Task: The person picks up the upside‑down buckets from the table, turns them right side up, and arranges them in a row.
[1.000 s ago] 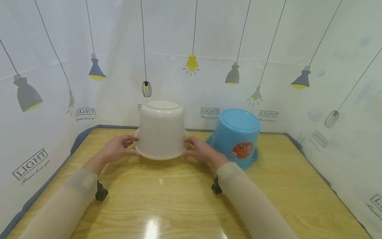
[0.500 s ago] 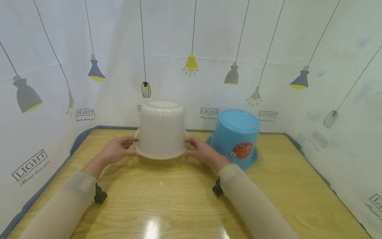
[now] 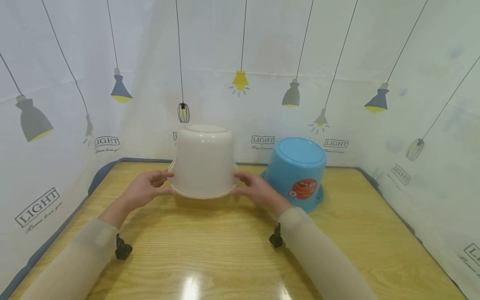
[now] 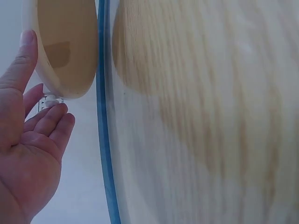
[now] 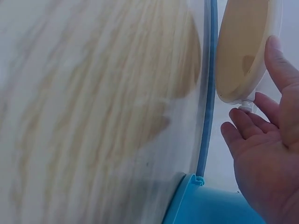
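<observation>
A white plastic bucket (image 3: pixel 204 162) is held bottom up over the far part of the wooden table (image 3: pixel 198 250), tilted slightly. My left hand (image 3: pixel 144 189) grips its rim on the left and my right hand (image 3: pixel 258 191) grips it on the right, thumbs at the near side. Both wrist views look into the bucket's open mouth, and a gap shows between rim and tabletop. Small lugs, such as the white lug (image 4: pixel 52 101), stick out from the rim at the fingers of each hand.
A blue bucket (image 3: pixel 296 166) with a red label (image 3: pixel 303 188) stands upside down on the table, just beyond my right hand. White curtains (image 3: pixel 210 54) printed with lamps surround the table at the back and sides. Blue edging (image 3: pixel 103 177) runs along the table's border.
The white bucket has tipped a little, so less of its bottom shows, and it sits slightly higher. Both forearms have spread outward a bit. The blue bucket stays put.
</observation>
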Demonstrator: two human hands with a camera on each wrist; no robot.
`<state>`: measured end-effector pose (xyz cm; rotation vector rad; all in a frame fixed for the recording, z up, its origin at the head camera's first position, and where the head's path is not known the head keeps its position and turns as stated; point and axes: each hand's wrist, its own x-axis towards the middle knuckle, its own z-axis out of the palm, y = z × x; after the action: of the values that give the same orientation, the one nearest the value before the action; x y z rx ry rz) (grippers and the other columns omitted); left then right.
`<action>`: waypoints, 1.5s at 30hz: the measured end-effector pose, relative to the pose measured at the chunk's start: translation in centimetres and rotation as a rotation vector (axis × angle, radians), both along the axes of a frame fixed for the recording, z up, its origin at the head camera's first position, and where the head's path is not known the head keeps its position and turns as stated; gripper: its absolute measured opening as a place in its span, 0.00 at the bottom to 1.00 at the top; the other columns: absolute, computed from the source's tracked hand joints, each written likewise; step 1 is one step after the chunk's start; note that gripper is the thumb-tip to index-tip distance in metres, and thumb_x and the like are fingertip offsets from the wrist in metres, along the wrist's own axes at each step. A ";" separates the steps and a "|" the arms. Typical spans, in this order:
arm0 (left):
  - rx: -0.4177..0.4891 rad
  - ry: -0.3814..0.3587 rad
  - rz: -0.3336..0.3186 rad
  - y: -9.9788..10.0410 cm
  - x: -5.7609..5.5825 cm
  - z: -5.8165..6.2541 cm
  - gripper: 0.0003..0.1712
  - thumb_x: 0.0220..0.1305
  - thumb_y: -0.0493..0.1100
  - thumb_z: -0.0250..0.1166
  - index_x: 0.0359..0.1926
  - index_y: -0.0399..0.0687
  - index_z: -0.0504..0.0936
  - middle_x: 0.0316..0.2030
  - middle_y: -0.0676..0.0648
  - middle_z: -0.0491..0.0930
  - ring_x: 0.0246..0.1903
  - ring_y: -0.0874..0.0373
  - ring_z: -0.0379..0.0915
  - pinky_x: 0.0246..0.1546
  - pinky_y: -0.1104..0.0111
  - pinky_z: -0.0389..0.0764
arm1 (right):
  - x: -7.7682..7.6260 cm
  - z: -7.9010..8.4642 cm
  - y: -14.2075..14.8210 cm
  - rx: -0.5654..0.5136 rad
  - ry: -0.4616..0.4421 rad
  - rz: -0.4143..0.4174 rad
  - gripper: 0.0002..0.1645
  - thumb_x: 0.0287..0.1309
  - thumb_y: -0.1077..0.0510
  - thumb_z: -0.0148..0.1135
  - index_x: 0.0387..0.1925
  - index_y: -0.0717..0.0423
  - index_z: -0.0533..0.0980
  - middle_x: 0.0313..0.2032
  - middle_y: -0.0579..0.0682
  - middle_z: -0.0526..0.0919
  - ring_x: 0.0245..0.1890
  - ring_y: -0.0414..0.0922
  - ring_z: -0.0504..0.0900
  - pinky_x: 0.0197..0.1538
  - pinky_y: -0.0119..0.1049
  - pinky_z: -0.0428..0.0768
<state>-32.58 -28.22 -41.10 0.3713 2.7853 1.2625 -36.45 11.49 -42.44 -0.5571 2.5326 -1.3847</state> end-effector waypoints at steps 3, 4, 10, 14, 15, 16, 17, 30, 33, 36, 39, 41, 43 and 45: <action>0.021 0.001 0.015 0.0 0.3 0.1 0.48 0.65 0.63 0.79 0.76 0.42 0.76 0.82 0.31 0.64 0.80 0.31 0.64 0.77 0.40 0.73 | 0.1 0.1 0.0 -0.010 0.022 0.005 0.44 0.66 0.45 0.79 0.78 0.53 0.73 0.80 0.55 0.72 0.83 0.59 0.68 0.85 0.56 0.67; 0.026 0.000 0.021 0.0 0.4 0.2 0.48 0.65 0.63 0.79 0.76 0.43 0.76 0.82 0.32 0.64 0.80 0.31 0.64 0.77 0.40 0.73 | 0.1 0.1 0.0 -0.019 0.028 0.006 0.44 0.67 0.46 0.79 0.78 0.53 0.73 0.80 0.55 0.73 0.82 0.59 0.68 0.85 0.56 0.68; 0.057 0.005 0.058 0.2 0.8 0.6 0.47 0.66 0.65 0.78 0.76 0.46 0.77 0.82 0.34 0.66 0.78 0.30 0.66 0.75 0.38 0.75 | 0.3 0.1 0.2 -0.085 0.039 -0.007 0.41 0.68 0.48 0.78 0.77 0.53 0.75 0.79 0.54 0.75 0.81 0.57 0.71 0.85 0.55 0.68; 0.083 0.025 0.066 0.4 1.2 0.7 0.46 0.67 0.63 0.77 0.77 0.45 0.77 0.81 0.34 0.67 0.77 0.30 0.68 0.75 0.38 0.76 | 0.5 0.1 0.4 -0.121 0.044 -0.018 0.40 0.67 0.47 0.79 0.76 0.50 0.76 0.78 0.52 0.76 0.81 0.56 0.72 0.85 0.55 0.68; 0.094 0.027 0.067 0.4 1.3 0.8 0.45 0.67 0.63 0.78 0.76 0.45 0.77 0.81 0.34 0.68 0.77 0.30 0.69 0.74 0.39 0.76 | 0.6 0.1 0.4 -0.123 0.050 -0.023 0.40 0.67 0.46 0.79 0.76 0.50 0.76 0.78 0.52 0.77 0.81 0.56 0.72 0.84 0.55 0.69; 0.102 0.032 0.069 0.5 1.4 0.8 0.45 0.67 0.62 0.78 0.76 0.45 0.78 0.81 0.34 0.68 0.77 0.31 0.70 0.74 0.39 0.77 | 0.6 0.1 0.4 -0.130 0.055 -0.027 0.39 0.67 0.46 0.79 0.75 0.50 0.77 0.77 0.52 0.77 0.81 0.55 0.72 0.84 0.55 0.69; 0.109 0.037 0.071 0.5 1.5 0.9 0.44 0.67 0.61 0.78 0.76 0.44 0.78 0.80 0.35 0.69 0.76 0.31 0.71 0.74 0.40 0.78 | 0.7 0.2 0.4 -0.140 0.057 -0.030 0.38 0.67 0.47 0.79 0.75 0.50 0.77 0.77 0.52 0.78 0.80 0.55 0.73 0.84 0.55 0.69; 0.195 0.100 0.097 0.5 2.4 1.5 0.36 0.71 0.54 0.77 0.73 0.44 0.81 0.78 0.40 0.74 0.68 0.48 0.83 0.60 0.73 0.87 | 1.5 0.9 0.7 -0.185 0.081 -0.075 0.35 0.69 0.40 0.75 0.74 0.41 0.79 0.83 0.41 0.68 0.81 0.53 0.72 0.83 0.54 0.70; 0.208 0.125 0.097 0.5 2.5 1.6 0.34 0.73 0.54 0.76 0.73 0.43 0.82 0.78 0.41 0.74 0.59 0.68 0.86 0.53 0.84 0.83 | 1.7 1.3 0.7 -0.201 0.093 -0.075 0.35 0.69 0.38 0.75 0.73 0.39 0.80 0.83 0.38 0.67 0.81 0.52 0.71 0.84 0.54 0.69; 0.208 0.143 0.109 0.4 2.7 1.6 0.33 0.74 0.57 0.75 0.72 0.46 0.83 0.79 0.45 0.73 0.56 0.80 0.80 0.52 0.87 0.81 | 1.8 1.6 0.6 -0.220 0.118 -0.062 0.32 0.70 0.40 0.74 0.71 0.41 0.82 0.82 0.37 0.70 0.81 0.51 0.71 0.84 0.55 0.70; 0.221 0.159 0.127 0.4 2.8 1.7 0.31 0.74 0.58 0.73 0.69 0.48 0.86 0.78 0.47 0.74 0.59 0.79 0.79 0.53 0.88 0.79 | 1.7 1.6 0.5 -0.229 0.166 -0.056 0.27 0.73 0.43 0.72 0.69 0.42 0.83 0.79 0.35 0.74 0.81 0.48 0.72 0.83 0.53 0.71; 0.247 0.177 0.140 0.4 2.8 1.7 0.29 0.75 0.57 0.73 0.67 0.47 0.87 0.76 0.49 0.77 0.59 0.79 0.80 0.52 0.87 0.80 | 1.7 1.7 0.3 -0.243 0.197 -0.067 0.24 0.74 0.46 0.72 0.67 0.42 0.85 0.77 0.35 0.77 0.80 0.45 0.73 0.83 0.51 0.71; 0.281 0.202 0.150 0.4 2.7 1.8 0.27 0.75 0.53 0.74 0.67 0.45 0.87 0.69 0.56 0.84 0.55 0.81 0.81 0.51 0.87 0.82 | 1.6 1.7 0.2 -0.258 0.226 -0.081 0.22 0.74 0.49 0.72 0.66 0.42 0.86 0.75 0.35 0.79 0.79 0.43 0.75 0.82 0.48 0.72; 0.321 0.224 0.161 0.5 2.7 1.9 0.24 0.75 0.50 0.75 0.66 0.45 0.88 0.64 0.60 0.87 0.50 0.84 0.82 0.50 0.86 0.84 | 1.6 1.8 0.0 -0.284 0.236 -0.100 0.20 0.73 0.53 0.72 0.64 0.43 0.87 0.73 0.36 0.81 0.77 0.41 0.76 0.82 0.45 0.73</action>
<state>-29.89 -27.70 -39.22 0.3279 2.8374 1.8215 -34.84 11.50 -40.63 -0.6886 2.5880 -1.8319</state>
